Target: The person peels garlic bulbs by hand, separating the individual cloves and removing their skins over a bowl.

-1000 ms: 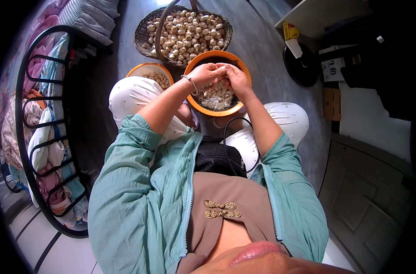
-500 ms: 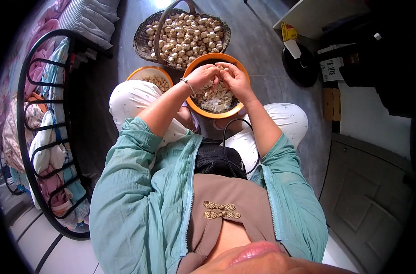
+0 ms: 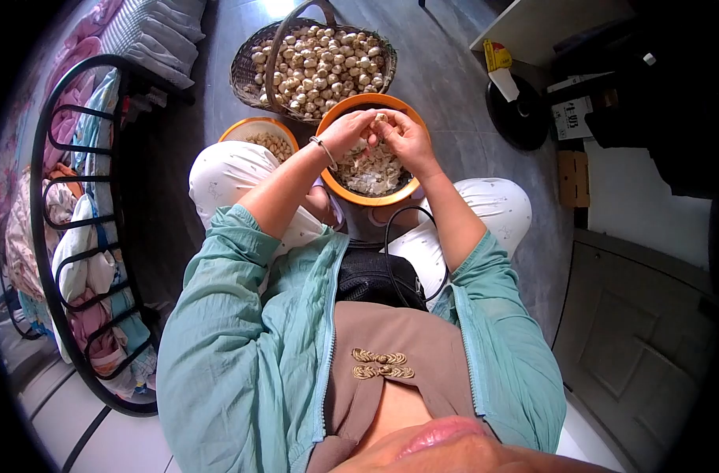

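My left hand point(image 3: 349, 134), with a bracelet at the wrist, and my right hand point(image 3: 407, 143) meet over an orange-rimmed basin point(image 3: 346, 194). Between their fingertips is a small pale piece of garlic point(image 3: 381, 118), pinched from both sides and partly covered by the fingers. Papery garlic skins point(image 3: 373, 168) lie in the basin below. Just beyond it, a wicker basket point(image 3: 244, 82) with an arched handle holds many whole garlic bulbs point(image 3: 320, 67). Left of the basin stands a smaller orange-rimmed bowl point(image 3: 240, 124) with peeled-looking cloves point(image 3: 271, 145), partly hidden behind my knee.
A black bag point(image 3: 379, 276) with a looped strap rests in my lap. On the left is a black metal rail point(image 3: 36, 229) with clothes behind it. A round black base point(image 3: 519, 118), a cardboard box point(image 3: 574, 179) and a grey panelled door point(image 3: 624, 315) are on the right.
My fingers have shifted slightly around the garlic, and more of its pale surface shows at the fingertips. Both hands stay over the basin.
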The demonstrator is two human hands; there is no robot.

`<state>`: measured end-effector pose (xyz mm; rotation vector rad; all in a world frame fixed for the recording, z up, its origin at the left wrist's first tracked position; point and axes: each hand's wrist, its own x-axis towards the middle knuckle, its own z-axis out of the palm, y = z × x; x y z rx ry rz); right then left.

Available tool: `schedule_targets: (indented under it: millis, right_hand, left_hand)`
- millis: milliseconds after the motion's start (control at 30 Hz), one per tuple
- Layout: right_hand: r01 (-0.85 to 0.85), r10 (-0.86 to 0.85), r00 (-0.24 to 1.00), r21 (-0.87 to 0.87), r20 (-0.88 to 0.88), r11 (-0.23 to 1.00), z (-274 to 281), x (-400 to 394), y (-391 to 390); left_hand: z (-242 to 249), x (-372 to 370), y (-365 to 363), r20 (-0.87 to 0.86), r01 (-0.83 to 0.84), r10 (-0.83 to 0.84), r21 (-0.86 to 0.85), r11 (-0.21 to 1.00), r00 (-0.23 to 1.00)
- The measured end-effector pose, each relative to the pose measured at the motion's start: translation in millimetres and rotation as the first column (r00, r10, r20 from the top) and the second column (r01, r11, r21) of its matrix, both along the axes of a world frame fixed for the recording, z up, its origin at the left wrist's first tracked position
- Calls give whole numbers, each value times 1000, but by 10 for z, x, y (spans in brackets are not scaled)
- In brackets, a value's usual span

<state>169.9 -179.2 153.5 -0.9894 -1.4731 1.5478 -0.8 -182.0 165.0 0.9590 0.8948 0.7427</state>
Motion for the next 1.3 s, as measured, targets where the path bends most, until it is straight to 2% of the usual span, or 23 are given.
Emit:
schedule_targets:
  millis: [33,100,133,200,333,400,433,500,533,600,633,700,733,800,933,1000,1133,1200,1233,1300]
  right_hand:
    - [0,0,1000,0,0,1000,-11,1,-1]
    - [-2,-7,996,88,94,996,-45,-2,-11]
    - [-3,-5,996,88,94,996,-67,-4,-6]
    - [-39,-45,975,366,219,930,-85,-8,9]
    - [-74,-26,959,340,281,938,-54,20,17]
    - [-101,-17,952,363,307,926,-30,16,12]
    - [-101,-17,951,364,307,926,-14,13,3]
    - [-129,-54,918,426,392,895,13,3,-18]
    - [-129,-54,918,427,392,895,24,-5,-20]
    - [-168,-90,901,532,424,830,32,-16,-25]
    - [-167,-91,901,532,424,830,31,-18,-29]
    - [-166,-83,904,523,420,836,10,-22,-38]
    - [-165,-83,904,522,419,837,-12,-26,-37]
    - [-151,-120,894,542,432,827,-48,-36,-34]
    - [-135,-138,885,529,445,838,-61,-50,-49]
    - [-110,-161,891,546,425,831,-43,-57,-65]
    - [-104,-190,884,576,427,811,-11,-76,-89]
    - [-119,-191,880,591,435,798,-9,-82,-93]
    - [-120,-190,880,590,436,798,-11,-85,-93]
    - [-108,-190,878,569,439,815,-18,-97,-99]
  left_hand:
    - [-10,-4,7,0,0,0,0,1000,1000]
    - [-64,-15,32,-139,49,-55,-53,997,989]
    - [-123,-27,36,-138,47,-54,-53,997,989]
    - [-194,-59,36,-279,185,-99,301,936,955]
    - [-189,-110,63,-347,245,-116,353,903,930]
    - [-178,-121,45,-512,343,-10,561,754,859]
    - [-222,-129,48,-512,342,-9,561,754,859]
    - [-261,-127,47,-551,373,96,674,638,829]
    - [-251,-115,26,-550,373,96,674,638,829]
    - [-233,-72,-31,-376,153,15,412,898,926]
    - [-247,-56,-28,-377,154,15,413,898,926]
    - [-230,-25,-34,-155,3,3,38,999,988]
    - [-207,-22,-45,-156,4,2,37,999,988]
    - [-156,-18,-81,-298,76,7,266,961,955]
    - [-158,11,-92,-282,47,11,197,979,959]
    - [-273,22,-81,-321,53,74,371,927,944]
    - [-424,39,-18,-328,61,42,298,953,944]
    - [-463,61,17,-468,111,24,258,960,883]
    - [-480,64,8,-468,110,24,258,960,884]
    - [-537,69,-22,-201,-65,70,30,997,977]
